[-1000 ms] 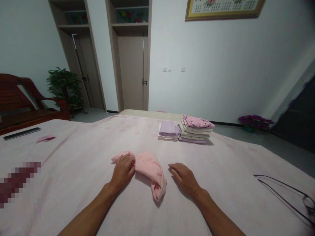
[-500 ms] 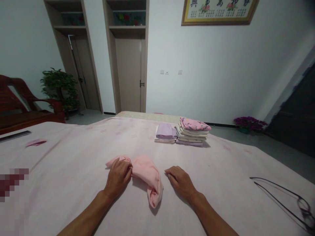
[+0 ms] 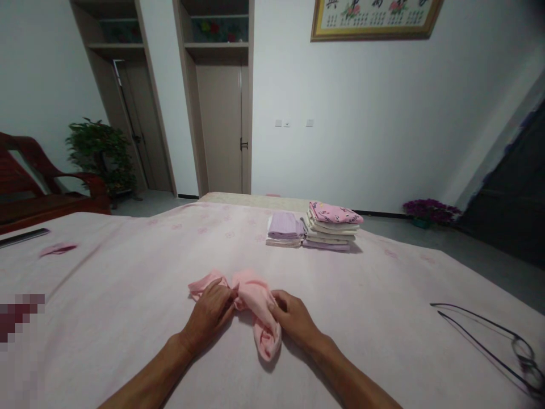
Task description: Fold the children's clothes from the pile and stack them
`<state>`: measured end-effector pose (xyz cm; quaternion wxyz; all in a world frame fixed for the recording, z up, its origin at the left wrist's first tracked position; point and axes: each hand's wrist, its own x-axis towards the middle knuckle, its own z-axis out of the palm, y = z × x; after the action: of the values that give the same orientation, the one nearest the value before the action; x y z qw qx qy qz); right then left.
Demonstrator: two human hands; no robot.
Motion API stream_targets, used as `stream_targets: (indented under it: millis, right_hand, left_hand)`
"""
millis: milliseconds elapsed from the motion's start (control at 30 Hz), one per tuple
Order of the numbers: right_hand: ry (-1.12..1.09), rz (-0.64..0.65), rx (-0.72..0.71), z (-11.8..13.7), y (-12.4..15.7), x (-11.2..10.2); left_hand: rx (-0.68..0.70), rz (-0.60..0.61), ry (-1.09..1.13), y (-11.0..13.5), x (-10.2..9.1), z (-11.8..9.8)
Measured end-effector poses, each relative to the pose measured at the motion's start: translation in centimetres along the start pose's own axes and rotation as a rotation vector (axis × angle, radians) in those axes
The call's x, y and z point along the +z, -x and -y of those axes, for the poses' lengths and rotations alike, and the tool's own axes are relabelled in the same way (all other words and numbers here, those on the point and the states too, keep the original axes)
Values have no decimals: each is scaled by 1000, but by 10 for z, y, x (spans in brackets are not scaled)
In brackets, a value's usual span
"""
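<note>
A crumpled pink cloth (image 3: 258,301), twisted narrow in its middle, lies on the sheet in front of me. My left hand (image 3: 215,307) is closed on the narrow part, with one end of the cloth sticking out past the fingers to the left. On the other side, my right hand (image 3: 293,315) pinches the cloth's right edge, thumb on the near face and fingers behind it. The cloth's rolled lower end hangs toward me between the hands. What kind of garment or cloth it is does not show.
A pale pink patterned sheet (image 3: 140,284) covers the surface. Farther back stand a lilac folded stack (image 3: 284,227) and a taller folded stack (image 3: 332,227) with a pink printed top. Glasses (image 3: 489,346) lie at right; a small pink piece (image 3: 58,249) and a dark flat bar (image 3: 23,237) lie at left.
My right hand has moved left from the bare sheet and taken hold of the cloth's right edge. My left hand has shifted slightly right, still gripping the cloth.
</note>
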<state>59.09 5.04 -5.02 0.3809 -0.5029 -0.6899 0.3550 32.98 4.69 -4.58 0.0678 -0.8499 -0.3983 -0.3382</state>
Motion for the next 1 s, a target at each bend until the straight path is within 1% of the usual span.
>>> stream_targets:
  millis: [33,67,133,200,267,300,367,433,500,533,600,667,700,767,833,900,933,1000]
  right_hand:
    - [-22,-18,-23,1,0,1]
    - [-53,-62,-40,2,0,0]
    - [-136,-217,-58,-1,0,-12]
    - [-222,-393,-75,-11,1,-33]
    - [-276,-535,-79,-27,2,-60]
    - [-280,-586,-64,-36,2,-72]
    - [-253,-643,9,-55,2,-93]
    - [-243,-715,128,-70,1,-106]
    - [-236,-768,201,-77,-2,-110]
    - [-228,-767,196,-78,-4,-110]
    - [-200,-699,118,-75,-7,-107]
    - [-152,-581,29,-68,-9,-102]
    - [-112,-513,8,-65,-10,-99]
    - [12,-371,13,-58,-10,-93]
    - [182,-246,17,-53,-8,-87]
    - [315,-156,-24,-50,-6,-83]
    - [339,-125,-49,-48,-5,-80]
    - [285,-96,-68,-47,-4,-77]
  left_hand:
    - [1,-6,4,0,0,0]
    - [1,-14,8,1,0,0]
    - [-17,-20,24,4,1,1]
    - [-45,10,62,9,1,2]
    - [-58,102,105,15,0,2]
    - [-53,156,121,17,0,1]
    - [-26,241,136,21,-1,0]
    - [-16,270,135,24,-1,0]
    - [-62,263,124,26,0,2]
    - [-108,245,106,26,0,4]
    - [-219,179,50,26,-1,9]
    - [-317,83,-29,24,-4,16]
    - [-356,44,-74,23,-6,20]
    - [-426,7,-168,22,-8,28]
    - [-497,23,-251,21,-9,36]
    - [-574,79,-290,22,-7,44]
    - [-608,116,-292,23,-6,48]
    - [-656,192,-267,23,-4,53]
